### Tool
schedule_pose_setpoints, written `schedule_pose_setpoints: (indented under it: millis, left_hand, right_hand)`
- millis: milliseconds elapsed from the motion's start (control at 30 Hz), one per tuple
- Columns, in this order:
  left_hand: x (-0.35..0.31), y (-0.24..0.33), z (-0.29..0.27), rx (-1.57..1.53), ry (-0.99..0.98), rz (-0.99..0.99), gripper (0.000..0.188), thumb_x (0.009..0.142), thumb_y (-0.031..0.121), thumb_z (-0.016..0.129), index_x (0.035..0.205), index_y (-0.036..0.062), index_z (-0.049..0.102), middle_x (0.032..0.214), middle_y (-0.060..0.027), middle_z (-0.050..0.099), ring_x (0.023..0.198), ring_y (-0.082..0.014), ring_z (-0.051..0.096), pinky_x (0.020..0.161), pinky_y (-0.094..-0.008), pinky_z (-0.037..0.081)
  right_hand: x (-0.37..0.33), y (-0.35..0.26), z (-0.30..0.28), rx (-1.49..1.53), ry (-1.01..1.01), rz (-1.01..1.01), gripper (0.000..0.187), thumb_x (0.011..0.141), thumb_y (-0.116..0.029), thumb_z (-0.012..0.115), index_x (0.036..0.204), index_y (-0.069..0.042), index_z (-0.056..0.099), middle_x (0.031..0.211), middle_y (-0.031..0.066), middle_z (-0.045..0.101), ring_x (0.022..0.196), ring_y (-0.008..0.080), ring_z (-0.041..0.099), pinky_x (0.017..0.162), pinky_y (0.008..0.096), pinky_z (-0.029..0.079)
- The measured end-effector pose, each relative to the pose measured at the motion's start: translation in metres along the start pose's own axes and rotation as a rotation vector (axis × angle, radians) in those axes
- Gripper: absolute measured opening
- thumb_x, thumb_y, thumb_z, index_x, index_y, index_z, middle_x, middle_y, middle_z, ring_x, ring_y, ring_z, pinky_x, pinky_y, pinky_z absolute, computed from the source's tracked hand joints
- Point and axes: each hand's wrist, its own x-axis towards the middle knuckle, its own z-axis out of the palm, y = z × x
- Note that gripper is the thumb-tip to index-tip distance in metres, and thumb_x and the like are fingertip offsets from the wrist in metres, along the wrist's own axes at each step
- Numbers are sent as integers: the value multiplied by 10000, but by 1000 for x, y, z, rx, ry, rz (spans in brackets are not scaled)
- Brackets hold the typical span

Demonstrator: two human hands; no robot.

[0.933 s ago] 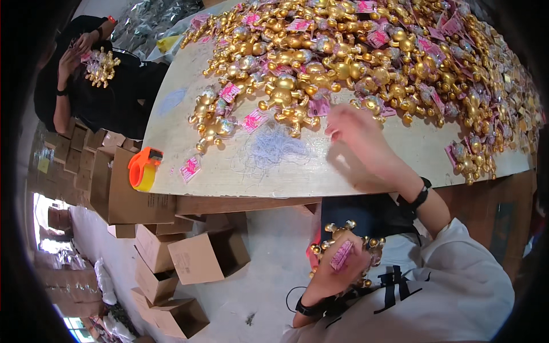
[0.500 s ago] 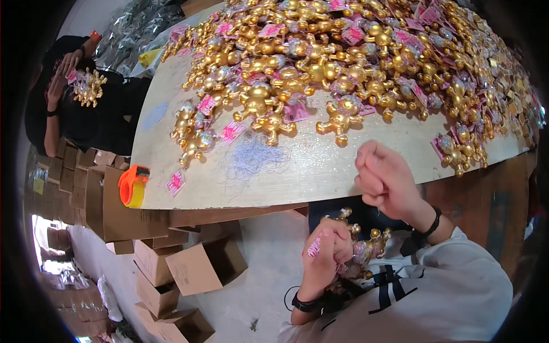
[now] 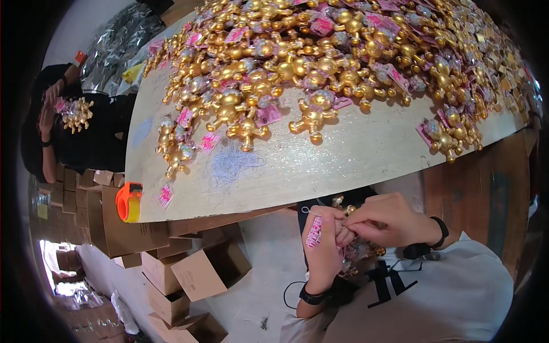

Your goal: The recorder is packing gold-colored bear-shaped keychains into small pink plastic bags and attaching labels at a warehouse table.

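Below the table's near edge, my left hand (image 3: 323,243) is closed around a bunch of small gold figures (image 3: 355,258) with clear, shiny wrapping. A pink-and-white printed tag (image 3: 314,231) lies against that hand near the thumb. A thin pale string loop (image 3: 307,210) sticks out above it. My right hand (image 3: 392,220) meets the left one, thumb and forefinger pinched together at the figures; what is between the fingertips is too small to make out. Both hands partly hide the figures.
A large heap of gold figures (image 3: 297,68) with pink tags covers the table's far side. Tangled pale strings (image 3: 233,166) and an orange tape dispenser (image 3: 129,202) lie nearer. Open cardboard boxes (image 3: 200,271) stand on the floor. Another person's hands (image 3: 50,106) hold gold figures at left.
My right hand has come down from above the table edge to my left hand, its fingers now pinching there. The string loop now shows above the left hand. The whole view has shifted slightly.
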Motion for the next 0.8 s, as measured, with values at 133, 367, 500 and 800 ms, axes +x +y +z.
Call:
schedule_pose_setpoints:
  millis: [133,367,500,800]
  left_hand:
    - [2,-7,0,2,-13,48,210,1006,198,403,872,41,437,575,30,290,512,-68,267,486,-231,265]
    - [3,-12,4,34,-39,31,207,1005,186,400,855,45,427,572,20,283,521,-87,276,496,-239,269]
    - [1,-12,9,31,-44,-44,209,1002,176,407,841,44,422,596,11,296,541,-91,292,497,-239,282]
    - [-1,-19,17,201,-211,-148,276,987,236,451,780,70,375,646,1,310,553,-94,289,497,-235,274]
  right_hand:
    - [-15,7,-13,569,-85,191,274,932,-78,522,1199,-19,510,911,118,666,761,118,630,615,245,478]
    - [-39,15,-35,1263,-192,270,320,960,-85,432,1255,38,405,1256,233,542,977,197,597,845,313,452]
    - [-39,11,-40,1476,-22,107,405,929,-55,442,1305,44,328,1350,332,394,1071,333,565,904,427,436]
    - [-34,45,-41,1421,492,-208,390,950,-56,446,1319,31,354,1360,294,383,1285,396,384,955,395,484]
